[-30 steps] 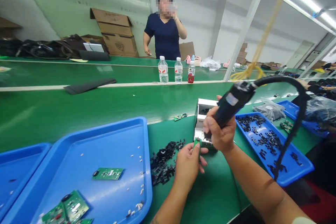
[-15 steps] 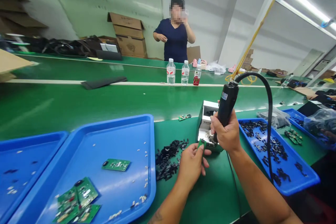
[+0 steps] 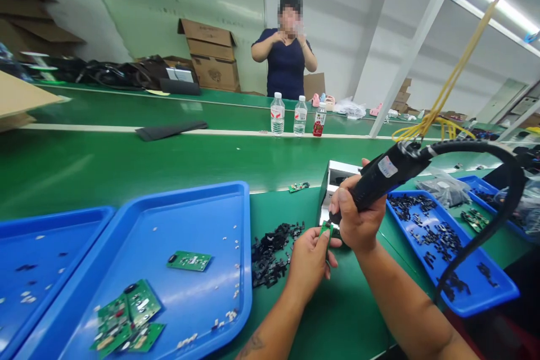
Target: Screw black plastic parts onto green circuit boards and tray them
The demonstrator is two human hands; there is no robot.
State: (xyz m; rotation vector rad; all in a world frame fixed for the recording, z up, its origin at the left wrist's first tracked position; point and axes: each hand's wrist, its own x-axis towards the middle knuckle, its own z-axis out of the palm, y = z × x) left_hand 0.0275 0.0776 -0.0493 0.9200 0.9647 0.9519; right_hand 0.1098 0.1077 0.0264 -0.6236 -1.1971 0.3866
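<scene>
My left hand [image 3: 311, 256] is closed on a small green circuit board [image 3: 325, 228], pinched between thumb and fingers. My right hand [image 3: 358, 216] wraps round a black electric screwdriver [image 3: 382, 174], which is tilted with its cable end up to the right. Its lower tip is at the upper end of the board; the exact contact is hidden by my fingers. Behind my hands stands a white and dark box-shaped device [image 3: 337, 177], partly covered by my right hand. To the left of my left hand lies a pile of small black plastic parts [image 3: 274, 253].
A blue tray [image 3: 247, 236] on the left holds several green circuit boards [image 3: 130, 315]. Another blue tray [image 3: 485, 298] on the right holds black parts. Bottles [image 3: 277, 114] stand beyond the bench. Yellow cords [image 3: 447, 95] hang above the screwdriver. A person [image 3: 287, 62] stands opposite.
The screwdriver has swung from nearly upright to a strong tilt, its top going right, and its tip has come to the board. The person opposite has raised a hand.
</scene>
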